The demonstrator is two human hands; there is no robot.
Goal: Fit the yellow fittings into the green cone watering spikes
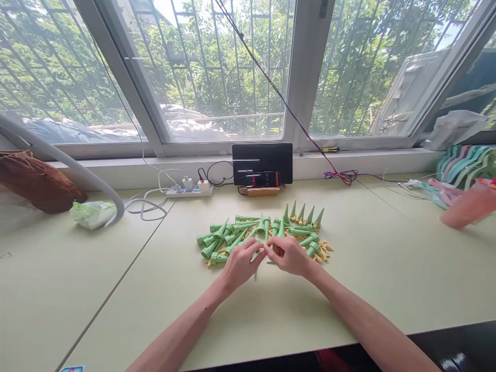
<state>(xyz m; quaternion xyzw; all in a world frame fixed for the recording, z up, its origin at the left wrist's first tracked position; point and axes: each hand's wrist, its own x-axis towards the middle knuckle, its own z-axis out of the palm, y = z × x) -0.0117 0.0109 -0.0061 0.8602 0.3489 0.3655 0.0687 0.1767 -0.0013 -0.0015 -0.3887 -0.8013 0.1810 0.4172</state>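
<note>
My left hand [243,261] is closed around a green plastic spike [256,277], whose pointed end shows below the fingers; the rest is mostly covered. My right hand [289,256] meets it fingertip to fingertip, pinching at a small yellow plastic piece [262,250] that is largely hidden. Just beyond both hands lies a heap of green hollow spikes [220,230] with ribbed collars. Small yellow pieces [321,253] are scattered to the right of the heap and among it. At its back right, several green spikes [302,213] stand point up with yellow pieces at their bases.
A dark tablet [262,155] leans at the window sill, with a phone [265,179] showing digits before it. A power strip [189,191] with cables sits to its left. A white curved tube [104,186] crosses the left side. At right are a pink cup [467,206] and bundled wires [343,176].
</note>
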